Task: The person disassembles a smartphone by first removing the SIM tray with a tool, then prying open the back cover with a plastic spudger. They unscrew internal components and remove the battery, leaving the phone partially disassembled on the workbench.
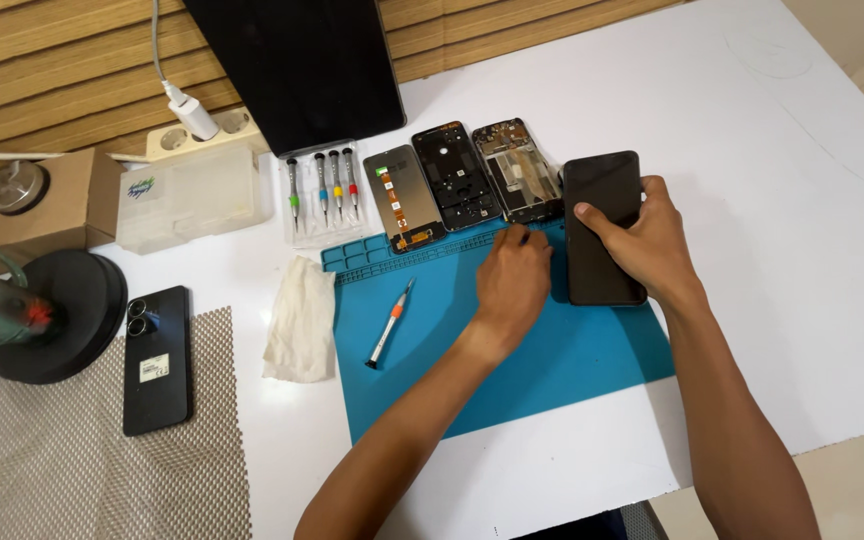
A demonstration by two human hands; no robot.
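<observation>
Gripping the black phone (604, 228) by its top edge, the right hand (647, 240) pins it flat at the blue mat's (552, 360) right side, while the left hand (512, 283), fingers curled and holding nothing visible, presses the mat just beside it, near the phone frame (516, 170).

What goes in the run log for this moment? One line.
right hand: holds black phone | left hand: fingertips on blue mat edge | screwdriver: lying on mat

left hand (512, 285): bare, no glove | right hand (652, 245): bare | forearms: unsleeved
</observation>
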